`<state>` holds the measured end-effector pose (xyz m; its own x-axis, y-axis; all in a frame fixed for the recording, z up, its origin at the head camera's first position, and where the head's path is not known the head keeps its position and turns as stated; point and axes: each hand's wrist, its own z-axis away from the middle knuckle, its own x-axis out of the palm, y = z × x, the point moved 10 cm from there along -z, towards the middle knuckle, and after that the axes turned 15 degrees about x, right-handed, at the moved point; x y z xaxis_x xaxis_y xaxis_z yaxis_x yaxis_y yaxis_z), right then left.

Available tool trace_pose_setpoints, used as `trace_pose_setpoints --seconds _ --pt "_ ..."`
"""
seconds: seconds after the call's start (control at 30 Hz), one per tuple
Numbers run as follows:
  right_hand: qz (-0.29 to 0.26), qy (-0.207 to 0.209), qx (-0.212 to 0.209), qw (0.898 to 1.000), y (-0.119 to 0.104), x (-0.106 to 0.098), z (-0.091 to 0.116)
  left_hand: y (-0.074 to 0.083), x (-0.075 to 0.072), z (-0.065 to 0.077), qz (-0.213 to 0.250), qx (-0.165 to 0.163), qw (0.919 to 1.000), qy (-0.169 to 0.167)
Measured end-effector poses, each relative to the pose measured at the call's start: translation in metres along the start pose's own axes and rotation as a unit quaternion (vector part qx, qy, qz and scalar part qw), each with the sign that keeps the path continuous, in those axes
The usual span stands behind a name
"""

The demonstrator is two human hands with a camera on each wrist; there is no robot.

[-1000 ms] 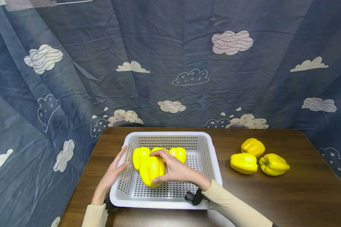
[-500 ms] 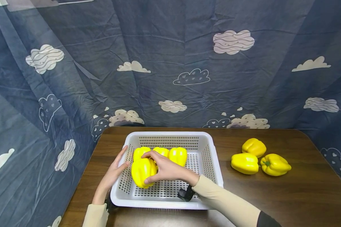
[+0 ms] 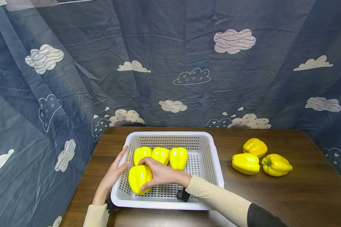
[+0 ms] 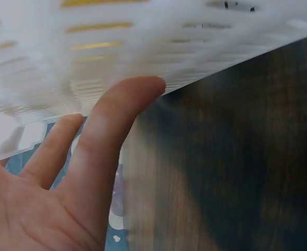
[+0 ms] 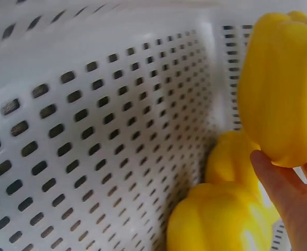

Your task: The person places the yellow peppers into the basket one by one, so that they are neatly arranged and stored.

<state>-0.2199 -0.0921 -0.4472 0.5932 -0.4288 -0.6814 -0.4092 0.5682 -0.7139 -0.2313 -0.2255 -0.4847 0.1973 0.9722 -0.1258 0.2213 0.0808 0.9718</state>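
Note:
A yellow bell pepper [image 3: 139,179] is in my right hand [image 3: 162,172], which grips it with thumb and fingers at the left front inside the white basket [image 3: 159,205]. The right wrist view shows the same bell pepper [image 5: 281,89] at the fingertips, though I cannot tell whether it touches the basket floor. Behind it, 3 more yellow bell peppers [image 3: 160,155] stand in a row along the far side of the basket. My left hand [image 3: 113,173] rests against the basket's left wall from outside, its fingers straight; in the left wrist view the thumb [image 4: 111,115] lies along the slotted side.
Three yellow bell peppers [image 3: 245,163] lie close together on the brown wooden table [image 3: 272,198], right of the basket. A dark blue cloth with cloud prints [image 3: 159,88] hangs behind the table.
My right hand has moved left and slightly toward me with the bell pepper, uncovering more of the row behind. The left hand has stayed at the basket wall.

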Motion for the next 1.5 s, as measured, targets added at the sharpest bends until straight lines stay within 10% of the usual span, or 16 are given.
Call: trace_pose_setpoints --seconds 0.67,1.5 --pt "0.049 -0.017 -0.012 0.999 0.004 0.021 -0.007 0.002 0.004 -0.001 0.017 0.006 0.9998 -0.007" --pt "0.004 -0.001 0.044 0.999 0.005 -0.03 0.02 0.0 0.004 0.001 0.012 0.001 0.9999 0.009"
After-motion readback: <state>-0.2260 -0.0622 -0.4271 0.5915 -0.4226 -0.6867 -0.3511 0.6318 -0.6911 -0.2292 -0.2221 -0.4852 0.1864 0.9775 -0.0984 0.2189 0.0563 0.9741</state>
